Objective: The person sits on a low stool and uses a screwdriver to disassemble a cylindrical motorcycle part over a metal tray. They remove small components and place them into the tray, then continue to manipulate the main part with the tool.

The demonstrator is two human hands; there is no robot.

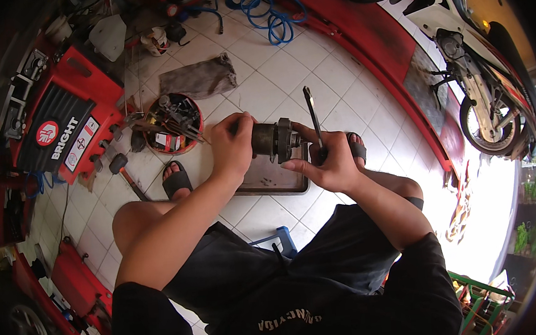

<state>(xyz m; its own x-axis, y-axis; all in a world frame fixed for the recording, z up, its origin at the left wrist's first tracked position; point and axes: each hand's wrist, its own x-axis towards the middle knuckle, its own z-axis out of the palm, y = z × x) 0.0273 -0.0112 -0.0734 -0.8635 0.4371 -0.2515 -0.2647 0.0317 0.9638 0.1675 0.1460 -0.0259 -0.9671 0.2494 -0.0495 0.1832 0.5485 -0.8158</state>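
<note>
My left hand [231,145] is closed round the body of a dark metal cylinder [264,139], held level above a shallow metal tray [244,187]. A thick ribbed flange [284,139] and a short shaft form the cylinder's right end. My right hand [332,162] is closed on a slim dark hand tool [313,116] that stands nearly upright, its far end pointing away from me. The thumb and index finger of that hand reach the flange end. What the tool's lower end looks like is hidden in my palm.
A red tub [197,135] full of tools stands left of the tray, near a hammer [132,183]. Beyond lies a grey cloth [198,78]. A blue hose [272,22] coils near a red ramp [372,46]; a motorcycle [476,88] is at right. A red machine [81,113] stands left.
</note>
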